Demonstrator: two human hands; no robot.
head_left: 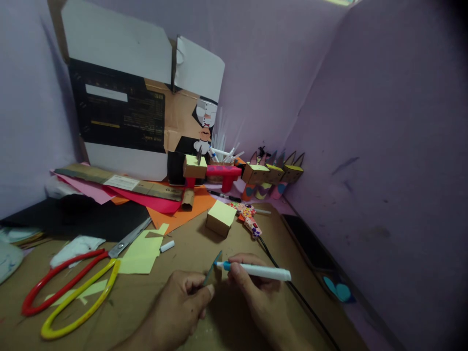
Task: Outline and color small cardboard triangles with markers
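My left hand (183, 304) pinches a small dark pointed paper piece (213, 268) and holds it upright over the brown tabletop. My right hand (256, 287) grips a white marker with a blue tip (256, 271); the tip touches the paper piece near its top. Just beyond my hands stands a small cardboard cube with a yellow top (220, 218). A white marker cap (167, 246) lies to the left of the cube.
Scissors with red and yellow handles (73, 287) lie at the left beside yellow paper scraps (141, 253). Colored sheets, a flattened carton (124, 102), a red glue gun (224, 173) and several eared cardboard box figures (274, 170) line the back. A black cable (292, 287) runs along the right.
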